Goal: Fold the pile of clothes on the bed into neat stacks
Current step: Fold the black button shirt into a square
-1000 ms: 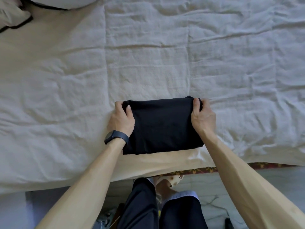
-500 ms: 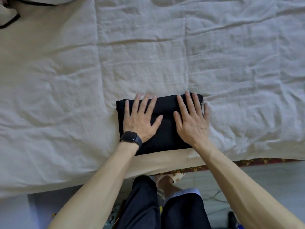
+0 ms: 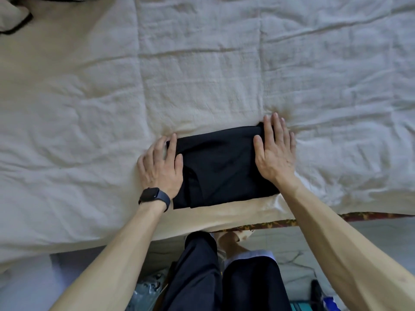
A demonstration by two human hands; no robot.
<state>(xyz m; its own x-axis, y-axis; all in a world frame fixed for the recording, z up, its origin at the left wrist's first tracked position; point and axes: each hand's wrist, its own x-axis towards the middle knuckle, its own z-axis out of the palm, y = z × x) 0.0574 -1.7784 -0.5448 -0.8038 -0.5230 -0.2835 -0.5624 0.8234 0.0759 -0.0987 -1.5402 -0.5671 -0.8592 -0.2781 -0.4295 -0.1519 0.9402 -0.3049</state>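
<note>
A black garment (image 3: 221, 167) lies folded into a compact rectangle near the front edge of the bed (image 3: 202, 75). My left hand (image 3: 160, 167), with a dark watch on its wrist, lies flat with straight fingers over the garment's left edge. My right hand (image 3: 275, 151) lies flat with straight fingers along its right edge. Both palms press down on the fabric and the sheet beside it. No pile of other clothes shows in this view.
A wrinkled cream sheet covers the bed. A cream pillow with black piping (image 3: 13, 21) sits at the far left corner. Below the bed edge are my dark trousers (image 3: 202, 277), a bare foot (image 3: 233, 245) and clutter on the floor.
My hands went from gripping the garment's sides to pressing flat on its top, then slid apart. They now rest at its left and right edges.
</note>
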